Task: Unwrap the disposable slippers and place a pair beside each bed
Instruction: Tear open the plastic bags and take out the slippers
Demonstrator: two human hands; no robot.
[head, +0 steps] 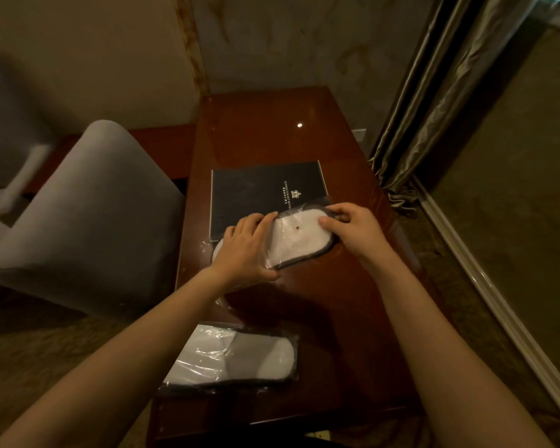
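Above the brown wooden desk (272, 130) I hold a wrapped pair of white slippers (296, 240) with dark trim, still in clear plastic. My left hand (244, 250) grips its near left end, thumb under the edge. My right hand (353, 229) pinches the plastic at the far right end. A second wrapped pair of slippers (236, 357) lies flat on the desk's near left corner, between my forearms. Part of another white item in plastic (217, 250) shows under my left hand.
A dark hotel folder (256, 192) lies on the desk behind my hands. A grey upholstered chair (88, 218) stands at the desk's left side. Heavy curtains (434, 101) hang at the right, with carpet (514, 176) beyond.
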